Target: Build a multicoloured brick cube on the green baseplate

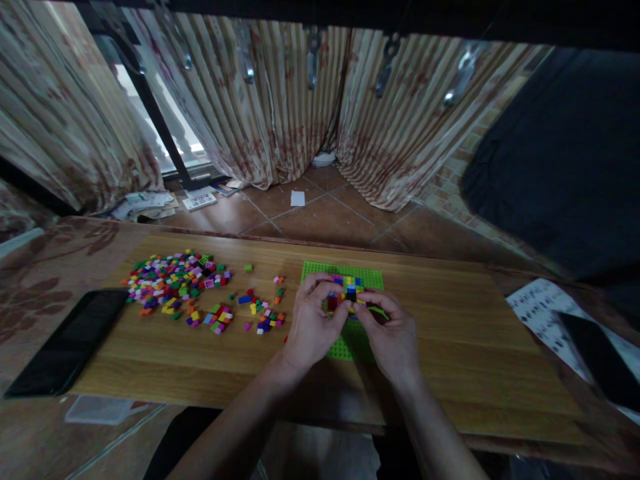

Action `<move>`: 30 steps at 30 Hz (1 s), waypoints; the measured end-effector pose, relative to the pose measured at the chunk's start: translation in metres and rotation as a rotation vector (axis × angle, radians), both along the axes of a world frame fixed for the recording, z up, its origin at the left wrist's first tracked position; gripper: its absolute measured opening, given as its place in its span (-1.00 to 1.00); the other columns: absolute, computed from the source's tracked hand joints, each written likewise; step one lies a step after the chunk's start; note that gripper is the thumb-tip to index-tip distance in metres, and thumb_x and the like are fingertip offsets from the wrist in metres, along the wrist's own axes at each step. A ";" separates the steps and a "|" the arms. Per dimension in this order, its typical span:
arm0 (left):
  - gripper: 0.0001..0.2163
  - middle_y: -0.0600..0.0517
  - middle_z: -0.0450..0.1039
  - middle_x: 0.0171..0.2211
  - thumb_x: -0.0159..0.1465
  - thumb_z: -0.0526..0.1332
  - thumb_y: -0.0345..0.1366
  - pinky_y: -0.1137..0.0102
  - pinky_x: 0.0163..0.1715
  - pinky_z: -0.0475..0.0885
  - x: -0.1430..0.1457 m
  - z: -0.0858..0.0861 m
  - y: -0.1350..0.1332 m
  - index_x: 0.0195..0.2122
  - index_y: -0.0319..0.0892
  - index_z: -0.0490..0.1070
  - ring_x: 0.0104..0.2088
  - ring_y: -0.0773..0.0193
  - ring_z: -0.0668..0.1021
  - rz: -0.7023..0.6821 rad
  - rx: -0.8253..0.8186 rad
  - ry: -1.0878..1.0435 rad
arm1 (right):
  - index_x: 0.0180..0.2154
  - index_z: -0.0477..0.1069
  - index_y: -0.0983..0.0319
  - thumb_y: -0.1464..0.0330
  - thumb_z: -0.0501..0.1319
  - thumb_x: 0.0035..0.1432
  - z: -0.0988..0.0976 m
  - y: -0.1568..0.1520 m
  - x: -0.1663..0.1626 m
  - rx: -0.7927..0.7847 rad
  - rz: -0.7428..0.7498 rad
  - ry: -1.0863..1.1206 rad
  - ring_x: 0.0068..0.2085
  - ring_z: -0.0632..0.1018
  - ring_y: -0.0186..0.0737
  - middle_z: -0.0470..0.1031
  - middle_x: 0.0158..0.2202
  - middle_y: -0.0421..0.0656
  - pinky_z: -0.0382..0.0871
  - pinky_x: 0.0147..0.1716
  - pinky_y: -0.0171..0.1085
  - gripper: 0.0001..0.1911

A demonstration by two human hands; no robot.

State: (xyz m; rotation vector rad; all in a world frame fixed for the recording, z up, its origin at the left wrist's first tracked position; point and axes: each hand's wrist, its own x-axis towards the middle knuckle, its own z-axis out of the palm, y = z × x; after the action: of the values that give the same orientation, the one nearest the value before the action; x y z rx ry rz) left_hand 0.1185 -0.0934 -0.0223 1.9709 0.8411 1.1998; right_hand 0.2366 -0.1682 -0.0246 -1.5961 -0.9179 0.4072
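Observation:
A bright green studded baseplate [345,350] lies on the wooden board, with a block of multicoloured toy bricks [352,283] built up on it. My left hand [313,323] curls round the left side of the brick build, its thumb at the near edge. From the right, my right hand [395,333] grips the build with bent fingers and thumb. Both thumbs come close together at the front of the build. My fingers cover part of the bricks, so any single loose brick between them cannot be made out.
Left of the baseplate lie a large heap of loose bricks [170,280] and small clusters of bricks [270,322]. A black tablet [70,340] overlaps the wooden board's [475,347] left end. To the right are a printed sheet [537,307] and a dark phone-like slab [600,360].

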 end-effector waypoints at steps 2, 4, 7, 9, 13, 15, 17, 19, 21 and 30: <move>-0.88 -0.04 0.42 -0.15 0.17 0.30 -0.45 0.27 -0.04 0.45 0.000 -0.001 0.000 -0.28 -0.14 0.46 -0.10 0.21 0.51 -0.002 0.001 -0.001 | -0.33 0.57 0.16 0.26 0.32 0.06 0.000 0.000 -0.001 -0.006 -0.003 -0.006 -0.10 0.55 -0.14 0.52 -0.17 -0.10 0.45 -0.14 -0.17 -0.87; -0.89 -0.04 0.43 -0.14 0.17 0.31 -0.44 0.27 -0.05 0.45 0.000 -0.002 0.000 -0.28 -0.15 0.46 -0.10 0.21 0.51 0.001 0.005 0.001 | -0.32 0.57 0.16 0.26 0.31 0.07 0.000 -0.001 -0.002 -0.011 -0.001 0.001 -0.09 0.54 -0.14 0.53 -0.16 -0.10 0.44 -0.15 -0.17 -0.86; -0.90 -0.05 0.43 -0.12 0.21 0.29 -0.42 0.28 -0.03 0.45 -0.001 -0.002 -0.002 -0.25 -0.14 0.47 -0.08 0.21 0.52 -0.004 0.012 -0.008 | -0.30 0.57 0.15 0.24 0.32 0.07 -0.002 -0.002 -0.002 -0.005 0.002 0.029 -0.08 0.54 -0.13 0.54 -0.16 -0.11 0.42 -0.11 -0.16 -0.85; -0.91 -0.05 0.44 -0.13 0.26 0.24 -0.41 0.29 -0.02 0.44 -0.003 -0.001 -0.001 -0.22 -0.14 0.48 -0.06 0.22 0.51 -0.014 0.006 -0.025 | -0.28 0.57 0.16 0.22 0.32 0.08 -0.003 -0.002 -0.001 0.010 -0.015 0.084 -0.11 0.55 -0.14 0.56 -0.19 -0.13 0.41 -0.09 -0.14 -0.82; -0.87 -0.04 0.46 -0.15 0.32 0.17 -0.40 0.29 -0.01 0.43 -0.012 0.002 0.008 -0.20 -0.13 0.49 -0.07 0.23 0.51 0.061 -0.018 -0.054 | -0.21 0.56 0.17 0.16 0.31 0.09 -0.007 0.000 0.005 0.041 -0.113 0.272 -0.21 0.56 -0.16 0.60 -0.23 -0.13 0.42 -0.15 -0.14 -0.73; -0.86 -0.03 0.48 -0.17 0.31 0.15 -0.41 0.29 -0.04 0.44 -0.019 0.001 0.017 -0.20 -0.14 0.49 -0.10 0.23 0.52 0.121 -0.045 -0.073 | -0.20 0.56 0.18 0.15 0.31 0.08 -0.009 0.001 0.009 0.058 -0.173 0.309 -0.20 0.56 -0.16 0.60 -0.21 -0.12 0.42 -0.17 -0.15 -0.71; -0.87 -0.01 0.49 -0.21 0.30 0.15 -0.39 0.31 -0.08 0.45 -0.026 0.000 0.026 -0.21 -0.14 0.49 -0.15 0.23 0.53 0.168 -0.096 -0.095 | -0.21 0.55 0.19 0.15 0.30 0.09 -0.011 0.001 0.014 0.059 -0.201 0.299 -0.18 0.55 -0.14 0.60 -0.18 -0.10 0.42 -0.17 -0.14 -0.71; -0.87 0.00 0.50 -0.25 0.29 0.15 -0.36 0.34 -0.15 0.45 -0.033 -0.001 0.033 -0.22 -0.15 0.50 -0.20 0.25 0.54 0.205 -0.175 -0.109 | -0.17 0.54 0.18 0.14 0.30 0.11 -0.011 0.000 0.016 0.045 -0.165 0.264 -0.14 0.55 -0.12 0.59 -0.13 -0.08 0.43 -0.13 -0.09 -0.69; -0.86 0.01 0.51 -0.27 0.27 0.16 -0.32 0.38 -0.23 0.45 -0.039 -0.002 0.038 -0.22 -0.16 0.51 -0.25 0.26 0.54 0.227 -0.262 -0.112 | -0.06 0.51 0.13 0.14 0.31 0.11 -0.008 -0.002 0.018 0.031 -0.069 0.203 -0.02 0.54 -0.07 0.56 -0.03 -0.08 0.41 -0.02 -0.01 -0.63; -0.75 -0.03 0.55 -0.27 0.16 0.20 -0.28 0.44 -0.37 0.41 -0.089 0.003 0.079 -0.16 -0.23 0.52 -0.40 0.31 0.52 0.360 -0.371 -0.008 | 0.34 0.04 0.01 0.16 0.44 -0.05 -0.012 0.005 0.022 -0.211 0.328 -0.115 0.20 0.42 0.06 0.24 0.31 -0.03 0.23 0.20 0.13 -0.01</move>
State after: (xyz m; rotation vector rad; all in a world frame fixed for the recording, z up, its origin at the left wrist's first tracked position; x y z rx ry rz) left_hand 0.0291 -0.0141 -0.0190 1.5550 1.3498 1.1437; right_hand 0.2587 -0.1629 -0.0362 -1.6749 -1.2656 0.6643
